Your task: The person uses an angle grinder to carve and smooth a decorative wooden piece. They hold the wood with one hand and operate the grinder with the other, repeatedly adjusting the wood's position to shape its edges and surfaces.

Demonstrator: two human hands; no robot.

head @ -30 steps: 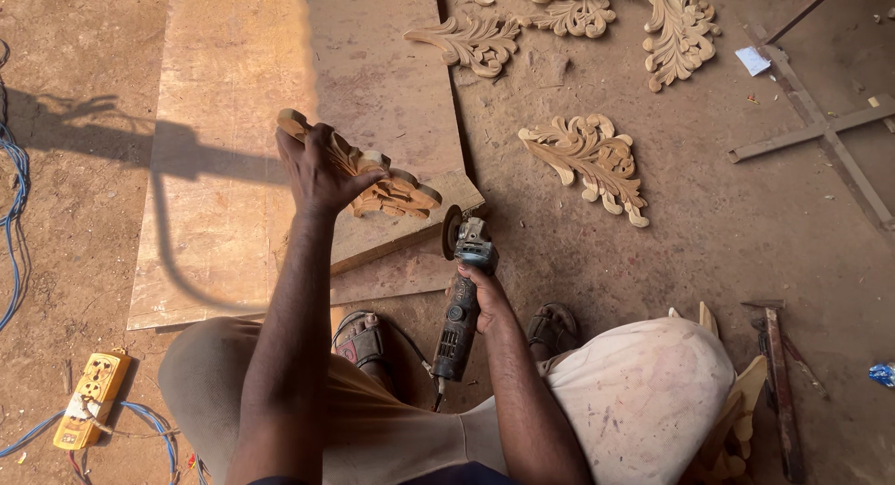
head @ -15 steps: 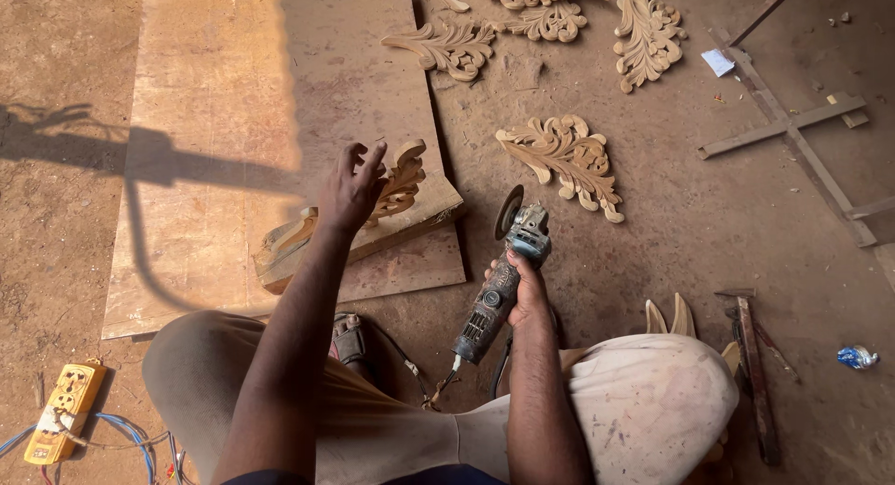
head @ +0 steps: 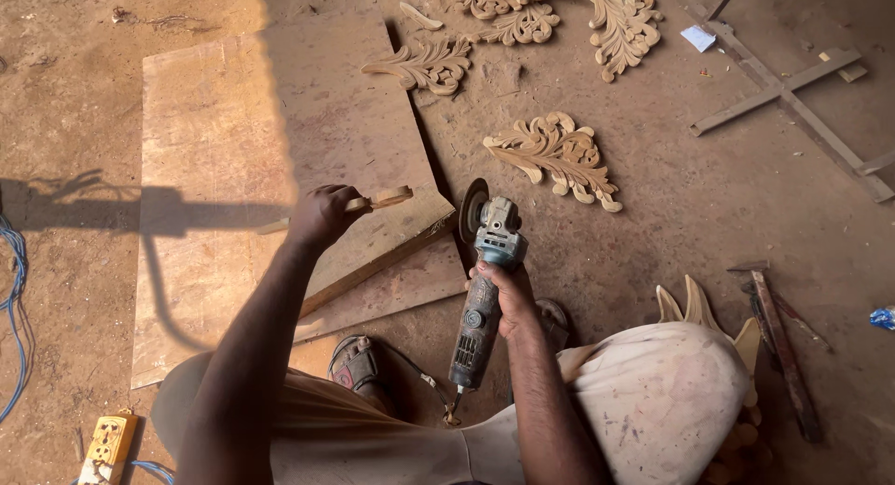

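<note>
We are sitting on a dusty dirt floor (head: 690, 224), with a yellow power strip (head: 109, 445) at far left and a plywood board (head: 233, 168) lying ahead. Our left hand (head: 322, 215) is pinching a carved wooden piece (head: 378, 200) edge-on above the board. Our right hand (head: 499, 297) is wrapping shut around an angle grinder (head: 485, 280), disc forward. A finished leaf carving (head: 557, 157) is lying farther right.
</note>
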